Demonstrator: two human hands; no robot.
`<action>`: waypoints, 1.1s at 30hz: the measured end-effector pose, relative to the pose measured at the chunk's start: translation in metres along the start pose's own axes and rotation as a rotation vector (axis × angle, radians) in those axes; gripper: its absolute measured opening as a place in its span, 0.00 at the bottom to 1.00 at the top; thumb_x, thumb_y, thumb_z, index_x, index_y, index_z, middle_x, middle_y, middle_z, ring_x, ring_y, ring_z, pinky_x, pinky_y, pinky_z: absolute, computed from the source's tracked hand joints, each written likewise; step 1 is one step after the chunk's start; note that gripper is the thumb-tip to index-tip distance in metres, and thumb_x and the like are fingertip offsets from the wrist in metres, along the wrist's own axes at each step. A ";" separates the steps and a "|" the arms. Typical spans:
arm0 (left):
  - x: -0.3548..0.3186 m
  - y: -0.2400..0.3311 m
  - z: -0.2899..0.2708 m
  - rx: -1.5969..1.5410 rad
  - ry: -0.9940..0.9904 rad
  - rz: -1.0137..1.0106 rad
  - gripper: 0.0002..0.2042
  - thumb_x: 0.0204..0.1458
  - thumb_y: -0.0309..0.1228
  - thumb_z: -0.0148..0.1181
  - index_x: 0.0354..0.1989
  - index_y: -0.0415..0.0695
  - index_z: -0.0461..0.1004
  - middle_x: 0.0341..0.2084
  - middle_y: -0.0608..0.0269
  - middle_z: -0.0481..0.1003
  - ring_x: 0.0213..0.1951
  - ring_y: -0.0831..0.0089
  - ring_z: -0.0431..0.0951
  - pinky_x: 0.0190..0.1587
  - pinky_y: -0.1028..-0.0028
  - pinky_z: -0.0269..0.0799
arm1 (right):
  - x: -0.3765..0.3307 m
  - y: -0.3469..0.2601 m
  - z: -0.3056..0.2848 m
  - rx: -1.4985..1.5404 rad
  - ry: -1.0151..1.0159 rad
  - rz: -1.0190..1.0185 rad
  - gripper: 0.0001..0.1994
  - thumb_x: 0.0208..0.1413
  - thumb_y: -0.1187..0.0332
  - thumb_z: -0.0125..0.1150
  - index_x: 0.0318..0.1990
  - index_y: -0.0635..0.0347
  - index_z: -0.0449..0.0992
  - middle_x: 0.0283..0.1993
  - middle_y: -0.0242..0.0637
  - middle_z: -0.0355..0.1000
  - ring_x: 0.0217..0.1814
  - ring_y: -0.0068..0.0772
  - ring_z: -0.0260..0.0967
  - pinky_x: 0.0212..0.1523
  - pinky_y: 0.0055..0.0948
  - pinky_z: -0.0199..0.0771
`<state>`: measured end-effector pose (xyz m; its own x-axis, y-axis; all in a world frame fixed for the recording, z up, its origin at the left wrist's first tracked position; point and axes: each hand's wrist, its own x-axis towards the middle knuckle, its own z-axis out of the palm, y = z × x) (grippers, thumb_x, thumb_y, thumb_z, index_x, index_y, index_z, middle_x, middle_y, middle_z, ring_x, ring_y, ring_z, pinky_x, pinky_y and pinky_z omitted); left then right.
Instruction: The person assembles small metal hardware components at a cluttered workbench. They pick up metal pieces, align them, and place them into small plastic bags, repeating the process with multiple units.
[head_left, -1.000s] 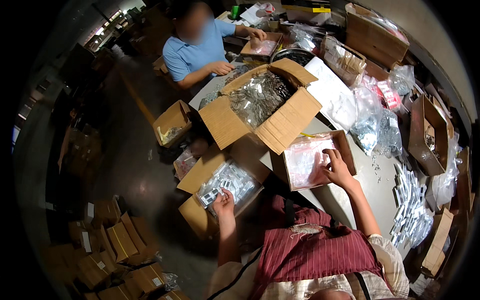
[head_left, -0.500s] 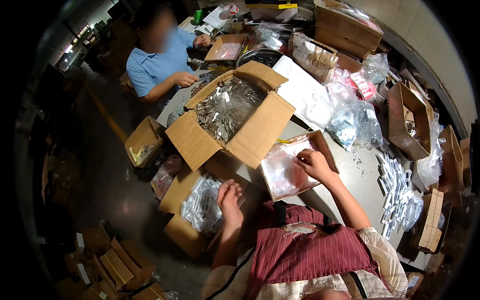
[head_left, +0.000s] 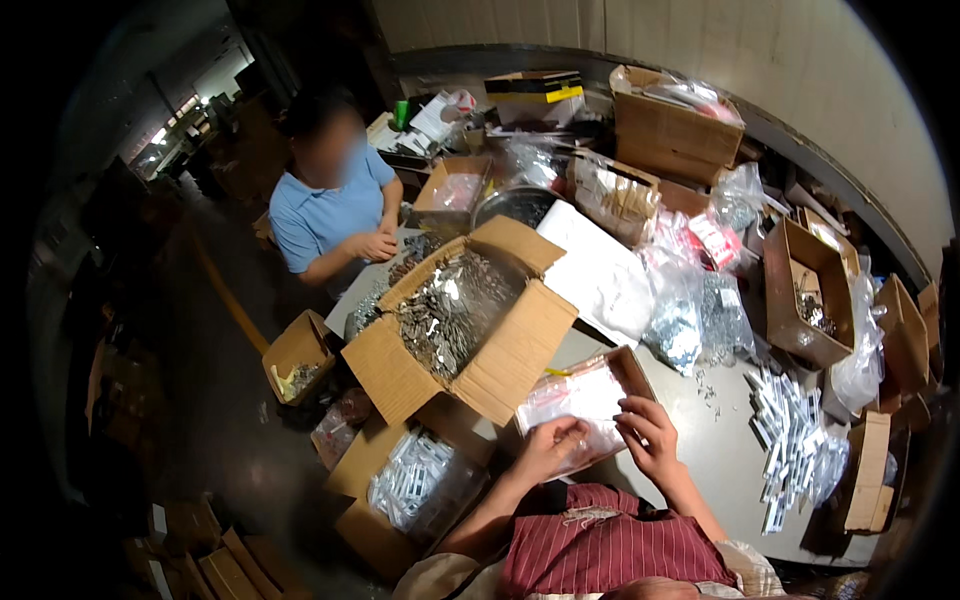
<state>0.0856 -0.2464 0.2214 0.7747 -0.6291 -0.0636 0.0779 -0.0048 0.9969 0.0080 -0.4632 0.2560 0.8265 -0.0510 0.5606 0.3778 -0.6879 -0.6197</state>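
Both my hands are together over an open cardboard box (head_left: 636, 368) of flat clear plastic bags (head_left: 560, 396) at the front of the table. My left hand (head_left: 550, 446) is at the near left of the box, thumb and fingers pinched at the edge of a clear plastic bag. On the near right, my right hand (head_left: 652, 440) has its fingers bent and pinched on the same thin bag. Its outline is hard to make out against the bags beneath. Below left, a carton (head_left: 362, 470) holds many clear-wrapped pieces (head_left: 418, 482).
A large open carton (head_left: 525, 345) of metal parts stands just beyond my left hand. White-and-grey strips (head_left: 785, 440) are piled at right near loose small hardware (head_left: 708, 392). Bags of hardware (head_left: 675, 325) lie behind. A person in a blue shirt (head_left: 325, 225) works across the table.
My left hand has moved right from above the lower-left carton to the box of bags. My right hand has drawn nearer to me. The other person's hands have come together.
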 end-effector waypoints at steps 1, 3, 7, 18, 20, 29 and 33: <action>0.001 0.002 -0.001 -0.069 -0.101 -0.128 0.17 0.65 0.42 0.61 0.45 0.37 0.78 0.37 0.68 0.79 0.38 0.81 0.78 0.42 0.77 0.73 | -0.003 -0.001 -0.006 -0.028 0.006 -0.017 0.12 0.47 0.79 0.70 0.41 0.62 0.82 0.51 0.47 0.77 0.52 0.48 0.75 0.50 0.39 0.75; 0.001 -0.008 0.001 -0.295 -0.180 -0.289 0.23 0.69 0.46 0.53 0.50 0.33 0.79 0.39 0.66 0.81 0.41 0.81 0.77 0.45 0.78 0.72 | -0.005 -0.003 -0.012 -0.039 0.002 -0.075 0.11 0.48 0.76 0.70 0.41 0.60 0.83 0.51 0.46 0.78 0.50 0.47 0.75 0.48 0.40 0.74; 0.003 0.002 0.017 -0.410 -0.165 -0.239 0.15 0.67 0.35 0.58 0.50 0.34 0.80 0.41 0.66 0.81 0.42 0.81 0.78 0.46 0.78 0.74 | -0.010 -0.008 -0.020 0.118 -0.111 -0.013 0.11 0.53 0.71 0.69 0.44 0.60 0.84 0.57 0.48 0.74 0.57 0.47 0.72 0.55 0.38 0.73; -0.017 0.009 0.040 -0.103 -0.095 -0.057 0.13 0.64 0.29 0.61 0.53 0.34 0.79 0.42 0.63 0.82 0.44 0.79 0.79 0.47 0.78 0.75 | -0.038 0.004 -0.015 0.921 -0.083 0.702 0.10 0.61 0.70 0.67 0.44 0.66 0.78 0.35 0.30 0.76 0.38 0.18 0.72 0.40 0.23 0.72; -0.016 0.000 0.043 -0.138 -0.085 -0.088 0.13 0.64 0.28 0.61 0.52 0.34 0.77 0.43 0.61 0.82 0.45 0.77 0.81 0.49 0.77 0.76 | -0.037 0.000 -0.025 0.749 -0.227 0.765 0.09 0.61 0.69 0.67 0.42 0.65 0.79 0.32 0.30 0.76 0.35 0.19 0.72 0.36 0.24 0.72; -0.035 0.038 0.070 0.480 -0.027 0.183 0.07 0.59 0.26 0.63 0.43 0.36 0.80 0.35 0.54 0.81 0.38 0.66 0.82 0.41 0.70 0.76 | -0.052 -0.013 -0.044 0.432 -0.462 0.600 0.09 0.60 0.65 0.69 0.38 0.63 0.82 0.28 0.35 0.78 0.29 0.21 0.71 0.30 0.27 0.70; -0.039 0.041 0.083 0.505 0.067 0.279 0.05 0.58 0.26 0.63 0.35 0.36 0.76 0.32 0.50 0.78 0.33 0.56 0.80 0.37 0.65 0.74 | -0.063 -0.016 -0.056 0.510 -0.488 0.636 0.09 0.61 0.65 0.69 0.38 0.63 0.81 0.29 0.32 0.77 0.31 0.17 0.68 0.32 0.25 0.69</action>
<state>0.0064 -0.2870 0.2688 0.7620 -0.6095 0.2187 -0.4317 -0.2265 0.8731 -0.0737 -0.4896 0.2618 0.9796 0.0804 -0.1841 -0.1615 -0.2299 -0.9597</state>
